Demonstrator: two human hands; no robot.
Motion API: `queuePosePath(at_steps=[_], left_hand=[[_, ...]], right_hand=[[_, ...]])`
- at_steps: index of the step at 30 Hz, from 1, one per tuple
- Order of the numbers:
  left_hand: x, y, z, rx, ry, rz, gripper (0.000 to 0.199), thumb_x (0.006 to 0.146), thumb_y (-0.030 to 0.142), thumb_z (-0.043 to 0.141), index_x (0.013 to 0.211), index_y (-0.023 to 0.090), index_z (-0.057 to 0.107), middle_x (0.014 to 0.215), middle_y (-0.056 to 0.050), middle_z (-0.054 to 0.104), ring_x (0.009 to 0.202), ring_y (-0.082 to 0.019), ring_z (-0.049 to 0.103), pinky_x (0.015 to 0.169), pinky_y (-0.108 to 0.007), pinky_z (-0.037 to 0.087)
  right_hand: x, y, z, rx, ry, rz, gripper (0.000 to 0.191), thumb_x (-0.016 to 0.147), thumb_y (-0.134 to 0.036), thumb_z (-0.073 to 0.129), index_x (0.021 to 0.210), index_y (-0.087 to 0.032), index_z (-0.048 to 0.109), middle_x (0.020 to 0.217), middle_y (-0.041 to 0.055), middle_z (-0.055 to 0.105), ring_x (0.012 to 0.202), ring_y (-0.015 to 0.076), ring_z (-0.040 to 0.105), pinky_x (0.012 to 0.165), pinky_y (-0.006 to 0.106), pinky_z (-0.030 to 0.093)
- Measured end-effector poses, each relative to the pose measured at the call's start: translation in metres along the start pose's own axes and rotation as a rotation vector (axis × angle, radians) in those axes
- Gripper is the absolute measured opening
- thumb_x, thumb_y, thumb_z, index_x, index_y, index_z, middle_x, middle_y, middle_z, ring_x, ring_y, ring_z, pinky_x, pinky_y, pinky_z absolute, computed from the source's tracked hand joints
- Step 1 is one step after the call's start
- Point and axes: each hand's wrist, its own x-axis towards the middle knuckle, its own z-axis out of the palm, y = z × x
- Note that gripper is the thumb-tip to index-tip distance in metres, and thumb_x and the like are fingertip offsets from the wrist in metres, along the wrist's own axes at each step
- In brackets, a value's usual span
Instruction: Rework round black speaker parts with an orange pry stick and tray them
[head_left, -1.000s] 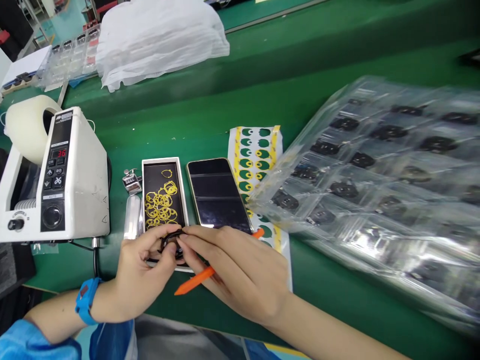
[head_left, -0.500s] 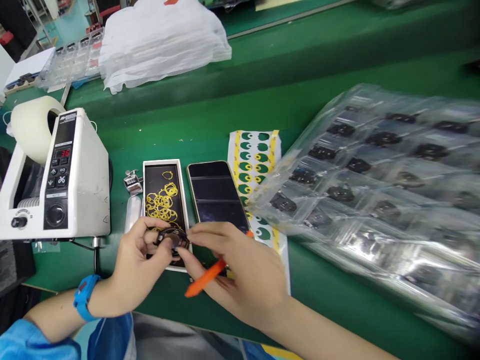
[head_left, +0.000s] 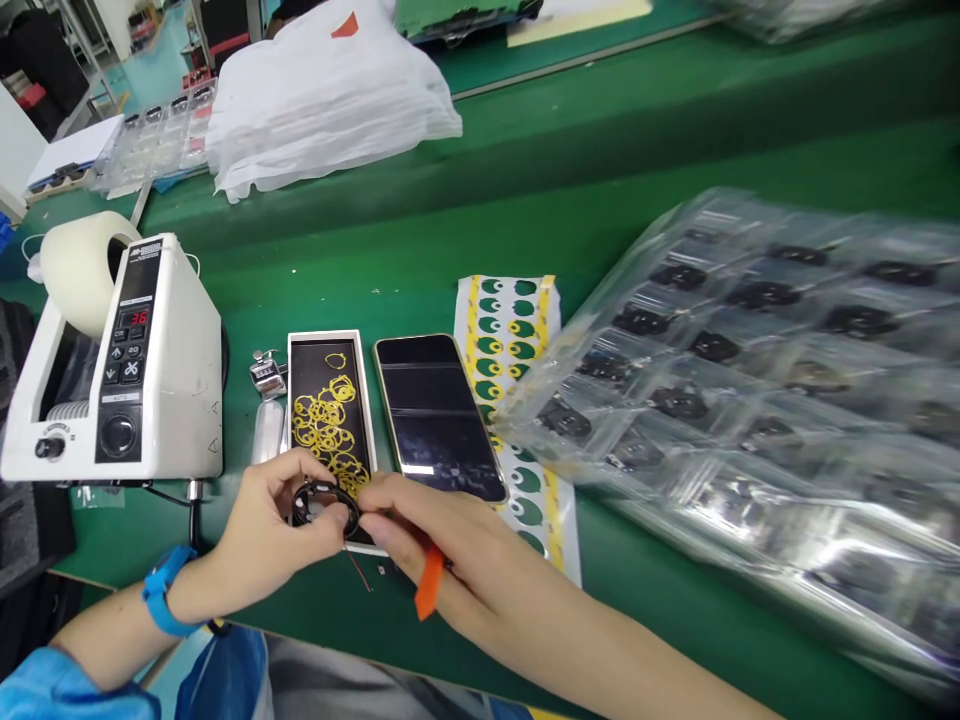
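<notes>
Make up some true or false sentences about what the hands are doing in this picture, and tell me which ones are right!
1. The left hand holds a dark ring. True.
2. The right hand holds a blue pen. False: it holds an orange pry tool.
3. A phone lies beside the box of yellow rings. True.
4. The red numbers on the tape dispenser show 36. True.
5. The blue wristband is on the right wrist. False: the blue wristband is on the left wrist.
</notes>
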Motion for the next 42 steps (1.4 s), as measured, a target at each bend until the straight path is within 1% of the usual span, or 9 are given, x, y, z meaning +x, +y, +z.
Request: queuePosePath(at_steps=[5,7,12,21,26,33,39,41,42], left_hand=[[-0.001,-0.002,0.003,-0.042,-0.083,0.029,0.013,0.069,0.015,0.065,0.066,0.017,0.052,0.058,0.004,0.05,0.051,-0.008,0.045,0.051,-0.02,0.037],[-0.001,-0.002,0.002,-0.069,-0.117,0.011,0.017,0.071,0.022,0.069,0.066,0.017,0.054,0.059,0.003,0.052,0.052,-0.009,0.048,0.052,-0.022,0.039],[0.002,-0.002,-0.004,-0.104,-0.07,-0.12,0.034,0.071,0.042,0.077,0.068,0.014,0.058,0.054,0.003,0.053,0.046,-0.007,0.045,0.047,-0.021,0.035],[0.002,-0.004,-0.003,-0.135,-0.045,-0.15,0.045,0.07,0.057,0.075,0.071,0.013,0.062,0.055,0.003,0.051,0.047,-0.008,0.05,0.046,-0.02,0.036],[0.002,-0.005,-0.005,-0.137,-0.059,-0.131,0.047,0.072,0.059,0.073,0.071,0.014,0.061,0.061,0.003,0.049,0.049,-0.008,0.05,0.047,-0.021,0.038],[0.002,-0.004,-0.006,-0.05,-0.04,-0.061,0.047,0.075,0.059,0.07,0.066,0.015,0.056,0.05,0.006,0.045,0.042,-0.006,0.043,0.044,-0.02,0.033],[0.005,-0.004,0.002,-0.121,-0.03,-0.081,0.041,0.071,0.053,0.075,0.071,0.015,0.06,0.05,0.002,0.056,0.044,-0.01,0.05,0.049,-0.023,0.044],[0.004,-0.006,0.002,-0.061,0.029,0.005,0.034,0.077,0.046,0.072,0.069,0.015,0.061,0.051,0.002,0.056,0.045,-0.01,0.05,0.048,-0.023,0.044],[0.003,-0.008,0.0,0.018,0.085,0.103,0.028,0.08,0.04,0.07,0.068,0.015,0.063,0.053,0.001,0.057,0.047,-0.01,0.051,0.048,-0.023,0.043]], right_hand=[[0.001,-0.003,0.0,0.141,-0.066,0.198,0.042,0.105,-0.034,0.026,0.066,-0.022,0.035,0.054,-0.004,0.043,0.046,0.0113,0.04,0.043,0.023,0.032],[0.002,-0.003,-0.003,0.183,-0.074,0.23,0.044,0.106,-0.038,0.024,0.068,-0.022,0.04,0.056,-0.003,0.045,0.05,0.012,0.044,0.046,0.023,0.036],[0.003,-0.004,-0.01,0.16,-0.13,0.282,0.031,0.104,-0.035,0.03,0.085,-0.023,0.051,0.065,-0.0034,0.048,0.056,0.0126,0.046,0.05,0.022,0.039],[0.002,0.0,-0.001,0.15,-0.056,0.3,0.027,0.1,-0.026,0.034,0.074,-0.023,0.04,0.057,-0.0051,0.043,0.049,0.0121,0.042,0.045,0.022,0.032],[-0.003,0.004,0.006,0.179,-0.007,0.257,0.026,0.1,-0.025,0.034,0.075,-0.023,0.041,0.056,-0.0055,0.04,0.048,0.0119,0.037,0.044,0.022,0.029],[-0.001,0.002,0.008,0.148,0.022,0.23,0.026,0.099,-0.023,0.035,0.073,-0.023,0.039,0.055,-0.0058,0.04,0.047,0.0115,0.039,0.043,0.022,0.032],[0.003,0.001,0.009,0.028,0.243,0.174,0.023,0.097,-0.025,0.04,0.075,-0.022,0.045,0.052,-0.0072,0.04,0.041,0.0098,0.037,0.039,0.02,0.03],[0.005,0.0,0.009,0.051,0.262,0.2,0.024,0.098,-0.031,0.042,0.076,-0.022,0.048,0.052,-0.0068,0.042,0.041,0.0099,0.038,0.039,0.021,0.03],[0.006,0.0,0.008,0.088,0.261,0.231,0.026,0.098,-0.035,0.044,0.076,-0.022,0.049,0.052,-0.0064,0.043,0.041,0.0099,0.038,0.039,0.021,0.031]])
